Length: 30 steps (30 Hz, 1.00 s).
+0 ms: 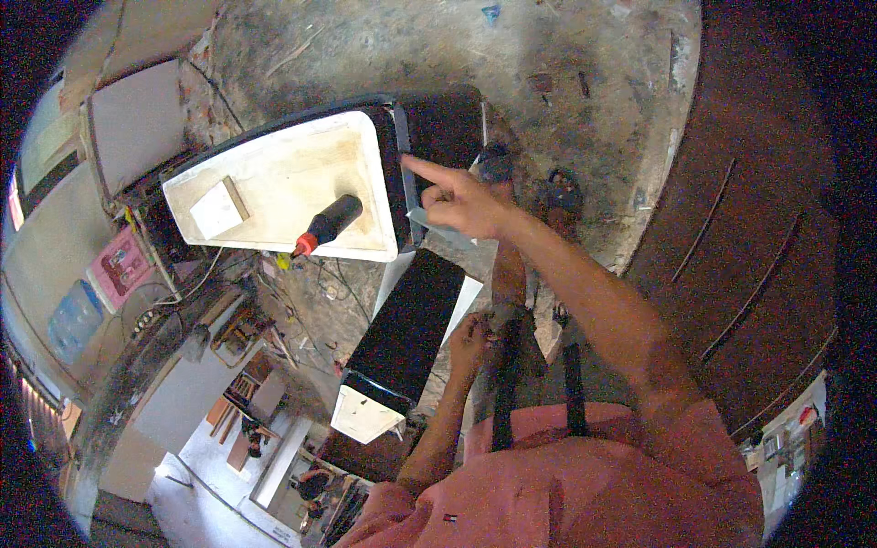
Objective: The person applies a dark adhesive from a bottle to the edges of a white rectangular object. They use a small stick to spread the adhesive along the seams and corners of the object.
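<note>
My right hand [461,203] reaches over a black-covered piece [443,123]. Its index finger is stretched out and touches the grey strip [402,137] along that piece's edge; the other fingers curl loosely. A pale sheet [443,227] sticks out below the hand. Lower down, my left hand [470,341] is closed beside a long black block [406,324] with a whitish end face. Whatever is in the left fingers, if anything, is hidden. Left of the right hand, a white tray-like panel [292,155] holds a black bottle [335,219] with a red nozzle and a small white block [219,208].
Stained concrete floor [402,46] runs beyond the work, with scraps on it. A large brown surface [731,228] lies at the right. Pink packaging [123,265], cables and tools crowd the left. Small pieces of wood [228,416] stand at the lower left.
</note>
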{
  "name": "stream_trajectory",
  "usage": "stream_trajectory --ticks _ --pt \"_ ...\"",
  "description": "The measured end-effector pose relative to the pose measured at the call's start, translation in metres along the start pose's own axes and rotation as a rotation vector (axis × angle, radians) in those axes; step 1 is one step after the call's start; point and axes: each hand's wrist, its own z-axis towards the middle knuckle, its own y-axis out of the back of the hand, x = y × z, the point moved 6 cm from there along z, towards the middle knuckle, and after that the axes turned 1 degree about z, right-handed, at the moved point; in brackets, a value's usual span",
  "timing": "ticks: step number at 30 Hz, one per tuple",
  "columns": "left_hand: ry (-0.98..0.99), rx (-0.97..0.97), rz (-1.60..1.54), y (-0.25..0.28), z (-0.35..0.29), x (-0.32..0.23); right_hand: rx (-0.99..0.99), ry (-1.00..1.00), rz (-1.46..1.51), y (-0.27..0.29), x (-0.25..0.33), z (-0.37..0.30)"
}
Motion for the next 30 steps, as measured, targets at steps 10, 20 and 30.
stream_trajectory --ticks 10,20,30 --pt "-0.09 -0.013 -0.006 0.0 0.005 -0.005 -0.01 0.034 -0.126 -0.007 0.0 -0.004" --pt "-0.074 -0.038 0.265 0.05 -0.014 0.028 0.063 -0.333 -0.093 0.023 -0.043 -0.109" --pt "0.013 0.32 -0.023 0.017 -0.024 -0.04 -0.097 -0.202 -0.141 -0.002 -0.047 -0.147"
